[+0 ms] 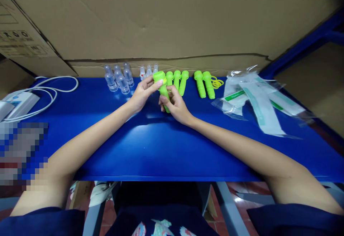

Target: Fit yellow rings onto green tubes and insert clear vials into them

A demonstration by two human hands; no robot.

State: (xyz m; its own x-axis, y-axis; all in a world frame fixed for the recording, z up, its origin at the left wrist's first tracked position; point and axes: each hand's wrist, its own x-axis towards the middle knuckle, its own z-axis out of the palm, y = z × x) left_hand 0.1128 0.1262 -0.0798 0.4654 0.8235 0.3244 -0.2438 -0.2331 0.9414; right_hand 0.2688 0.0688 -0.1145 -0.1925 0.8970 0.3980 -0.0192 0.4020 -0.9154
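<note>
Over the blue tabletop (150, 150), a lime-green threaded tube (163, 90) is gripped, seemingly for steadiness, by the left hand (141, 95) at ten o'clock and right hand (179, 108) at four.

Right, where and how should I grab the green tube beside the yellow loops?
Probably by the narrow body of that green tube, from the near side: its narrow end lies nearest, while the wide head has another green tube close on its left and yellow loops on its right.
</note>
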